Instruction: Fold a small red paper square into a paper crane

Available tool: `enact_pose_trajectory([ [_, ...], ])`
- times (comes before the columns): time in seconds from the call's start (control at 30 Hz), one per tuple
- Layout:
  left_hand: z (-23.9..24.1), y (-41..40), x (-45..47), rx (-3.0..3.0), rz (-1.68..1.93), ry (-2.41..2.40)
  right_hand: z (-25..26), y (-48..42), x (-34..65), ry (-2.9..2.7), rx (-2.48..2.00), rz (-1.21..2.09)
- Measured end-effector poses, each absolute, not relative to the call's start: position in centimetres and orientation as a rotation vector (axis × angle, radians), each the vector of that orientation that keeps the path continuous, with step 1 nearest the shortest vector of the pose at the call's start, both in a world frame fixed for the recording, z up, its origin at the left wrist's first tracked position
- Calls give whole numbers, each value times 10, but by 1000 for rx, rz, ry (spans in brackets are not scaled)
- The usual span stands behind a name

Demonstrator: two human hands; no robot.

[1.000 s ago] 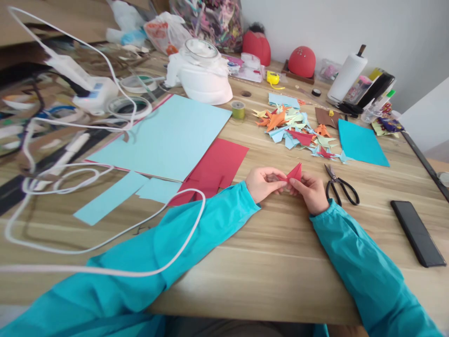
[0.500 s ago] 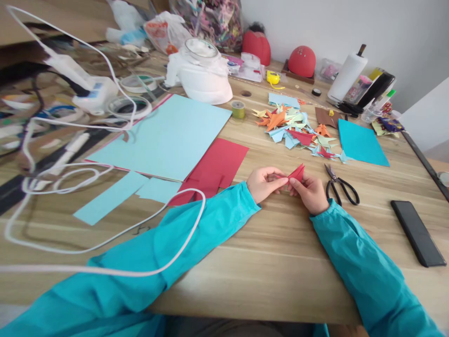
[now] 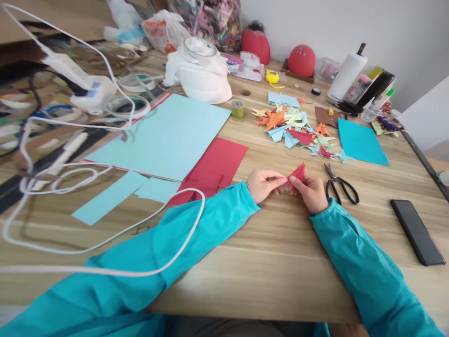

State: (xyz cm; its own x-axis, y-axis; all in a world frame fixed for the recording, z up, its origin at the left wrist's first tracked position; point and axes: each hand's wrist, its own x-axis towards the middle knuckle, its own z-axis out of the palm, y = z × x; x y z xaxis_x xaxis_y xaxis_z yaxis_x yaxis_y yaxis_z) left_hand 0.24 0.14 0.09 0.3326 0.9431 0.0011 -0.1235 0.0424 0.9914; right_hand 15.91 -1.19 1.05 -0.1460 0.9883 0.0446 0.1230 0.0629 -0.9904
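Between my two hands is a small folded red paper (image 3: pixel 297 172), its pointed tip facing up and away from me. My left hand (image 3: pixel 264 185) pinches its left end with thumb and fingers. On its right side my right hand (image 3: pixel 310 191) is closed, thumb pressed on the near face; the fingers behind the paper are partly hidden. Just right of that hand lie black-handled scissors (image 3: pixel 341 185). Beyond both hands spreads a pile of folded paper figures (image 3: pixel 293 127) in orange, blue, green and red.
Light blue sheets (image 3: pixel 168 135) and red paper (image 3: pixel 224 161) lie at left. A white cable (image 3: pixel 140 224) loops over my left sleeve. A phone (image 3: pixel 417 231) rests at right, a turquoise sheet (image 3: pixel 363 142) behind the scissors, and a thread spool (image 3: pixel 237 109) near the pile.
The red paper has turned slightly between my fingers and shows a broader face. Both hands stay in nearly the same place.
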Motion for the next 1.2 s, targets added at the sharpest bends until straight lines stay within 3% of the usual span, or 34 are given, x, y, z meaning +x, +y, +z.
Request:
enact_pose_trajectory([
  [1.2, 6, -3, 4, 1363, 898, 890, 13, -13, 156, -1617, -1150, 1128],
])
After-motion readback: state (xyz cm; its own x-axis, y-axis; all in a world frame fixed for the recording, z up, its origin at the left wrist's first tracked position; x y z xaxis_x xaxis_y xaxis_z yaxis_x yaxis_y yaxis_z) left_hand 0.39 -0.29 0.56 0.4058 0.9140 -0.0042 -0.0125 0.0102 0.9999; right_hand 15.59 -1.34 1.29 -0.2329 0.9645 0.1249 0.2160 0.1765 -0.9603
